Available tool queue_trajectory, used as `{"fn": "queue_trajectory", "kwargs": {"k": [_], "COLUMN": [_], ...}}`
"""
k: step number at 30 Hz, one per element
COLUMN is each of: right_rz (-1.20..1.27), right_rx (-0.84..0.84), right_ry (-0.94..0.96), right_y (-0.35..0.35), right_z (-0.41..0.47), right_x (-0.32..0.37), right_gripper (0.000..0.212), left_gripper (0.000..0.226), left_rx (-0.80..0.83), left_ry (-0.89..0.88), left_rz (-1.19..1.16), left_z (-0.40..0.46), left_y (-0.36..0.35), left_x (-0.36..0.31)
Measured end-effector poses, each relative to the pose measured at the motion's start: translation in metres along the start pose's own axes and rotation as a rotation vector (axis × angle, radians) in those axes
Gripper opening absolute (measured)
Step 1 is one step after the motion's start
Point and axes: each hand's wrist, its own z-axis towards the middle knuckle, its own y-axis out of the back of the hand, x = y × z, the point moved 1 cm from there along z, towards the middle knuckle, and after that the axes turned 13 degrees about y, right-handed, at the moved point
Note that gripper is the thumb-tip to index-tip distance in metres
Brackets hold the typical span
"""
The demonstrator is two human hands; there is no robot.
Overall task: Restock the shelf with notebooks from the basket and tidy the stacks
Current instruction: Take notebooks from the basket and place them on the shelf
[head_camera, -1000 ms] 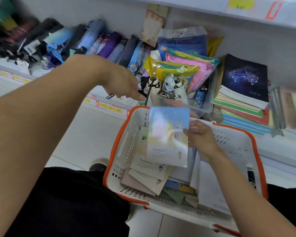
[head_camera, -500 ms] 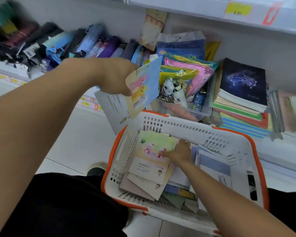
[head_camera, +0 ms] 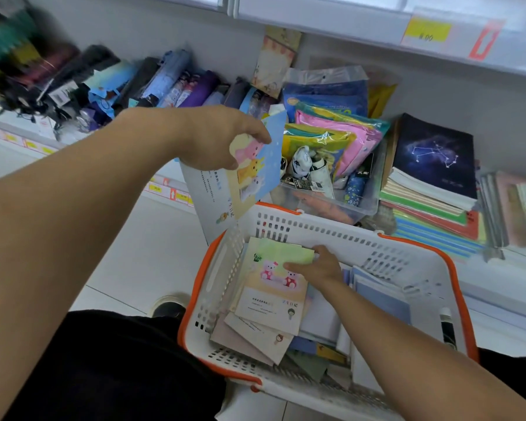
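Two hands, two notebooks, one basket.

Left hand (head_camera: pixel 216 138) at frame centre gripped a blue animal-cover notebook (head_camera: pixel 255 171) above the white, orange-rimmed basket (head_camera: pixel 346 235). Right hand (head_camera: pixel 319 265) was down inside it, fingers curled on the edge of a green bear-cover notebook (head_camera: pixel 274 278) topping a loose pile of others. Right of frame, one starry dark notebook (head_camera: pixel 431 153) capped the shelf stack; a clear bin (head_camera: pixel 325 202) beside it held packets.
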Motion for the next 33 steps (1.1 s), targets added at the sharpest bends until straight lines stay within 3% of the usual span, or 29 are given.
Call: {"fn": "queue_trajectory", "kwargs": {"k": [5, 10, 13, 17, 19, 22, 25, 29, 31, 33], "right_rz": [0.053, -0.152, 0.071, 0.487, 0.733, 0.965, 1.044, 1.003, 0.814, 0.646], "right_rx": [-0.069, -0.278, -0.334, -0.351, -0.342, -0.269, -0.280, -0.399, -0.522, -0.499], "right_ry": [0.134, 0.366, 0.399, 0.407, 0.390, 0.390, 0.435, 0.501, 0.580, 0.582], "right_y": [-0.007, -0.005, 0.012, 0.063, 0.093, 0.126, 0.143, 0.157, 0.164, 0.169], "right_z": [-0.002, -0.015, -0.021, -0.033, -0.040, -0.041, -0.039, -0.039, -0.041, -0.046], "right_x": [-0.003, -0.016, -0.001, 0.043, 0.074, 0.130, 0.182, 0.233, 0.250, 0.261], "right_gripper": [0.053, 0.033, 0.011, 0.020, 0.023, 0.017, 0.015, 0.016, 0.013, 0.031], "left_gripper": [0.059, 0.060, 0.057, 0.047, 0.041, 0.042, 0.014, 0.043, 0.055, 0.061], "left_rx": [-0.009, 0.018, 0.016, 0.016, 0.010, -0.012, -0.032, -0.132, -0.196, -0.255], "left_ry": [0.021, 0.018, 0.014, 0.087, 0.128, 0.148, 0.038, -0.075, -0.113, -0.110], "left_rz": [0.038, 0.046, 0.066, 0.055, -0.066, -0.492, -0.875, -1.101, -1.213, -1.352], "left_z": [0.005, 0.005, 0.002, 0.001, 0.000, -0.005, -0.005, 0.000, 0.000, -0.001], "left_y": [-0.001, -0.003, -0.003, -0.002, -0.001, 0.006, 0.012, 0.020, 0.025, 0.030], "left_x": [0.000, 0.004, 0.007, 0.009, 0.005, -0.006, -0.014, -0.013, -0.011, -0.008]}}
